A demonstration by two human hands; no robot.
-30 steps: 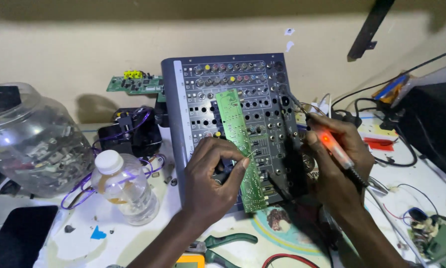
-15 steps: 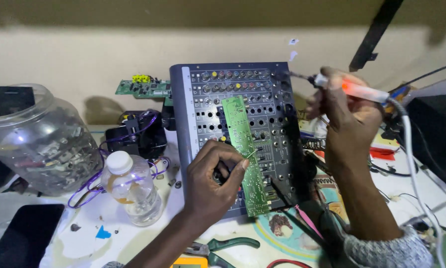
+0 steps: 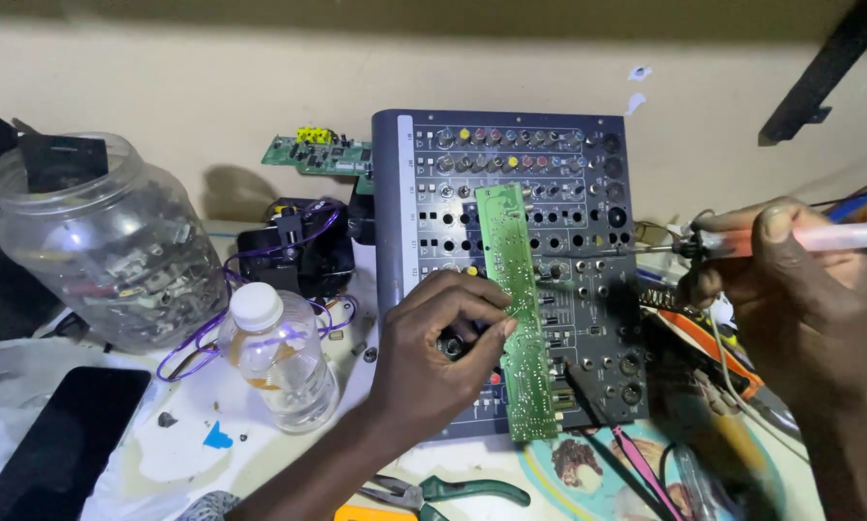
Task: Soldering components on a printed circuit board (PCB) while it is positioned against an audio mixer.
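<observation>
Head camera looks down on a crowded worktop that stands against a pale wall. In the middle the left hand keeps a long green circuit board on its edge, fingers curled at one side and the thumb pressing from the other, so this grip is closed on the board. The board stands upright across the face of a grey audio mixer panel, which has rows of small coloured knobs near its top and many round holes below. At the right, the right hand holds a soldering iron with a pale orange handle; the fingers are wrapped tight around it, and its thin metal tip points left, near the right part of the mixer but apart from the green board. A grey cord hangs down from this hand. On the left side stands a big clear plastic jar filled with small parts, and beside it a small clear bottle with a white cap. Purple wire loops around the bottle. A second small green board leans behind the mixer. Green-handled pliers lie at the lower edge, and a dark phone lies at the lower left
</observation>
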